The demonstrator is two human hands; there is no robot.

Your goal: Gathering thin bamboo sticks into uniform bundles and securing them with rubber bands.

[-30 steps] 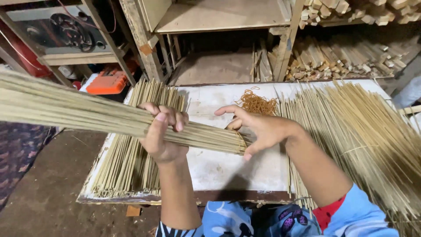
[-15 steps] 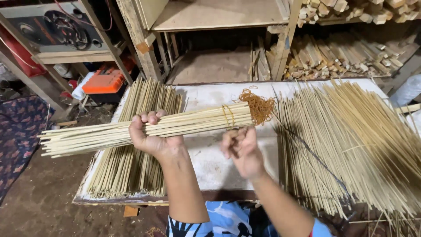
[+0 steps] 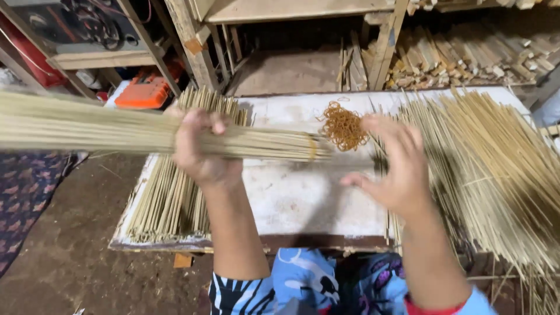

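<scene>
Since the earlier frame, the bundle of thin sticks (image 3: 116,131) is sitting level across the view, no longer tilted, and is reaching past the left edge. The left hand (image 3: 198,151) is gripping the bundle at mid-length, fingers wrapped over it, holding it above the white bench (image 3: 303,198). The right hand (image 3: 394,169) is hanging open, fingers spread, just beside the bundle's banded end and near the pile of rubber bands (image 3: 344,125).

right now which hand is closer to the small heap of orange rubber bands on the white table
Right. The right hand hovers open just right of the heap of orange rubber bands; the left hand grips the bundle of thin bamboo sticks, farther left.
</scene>
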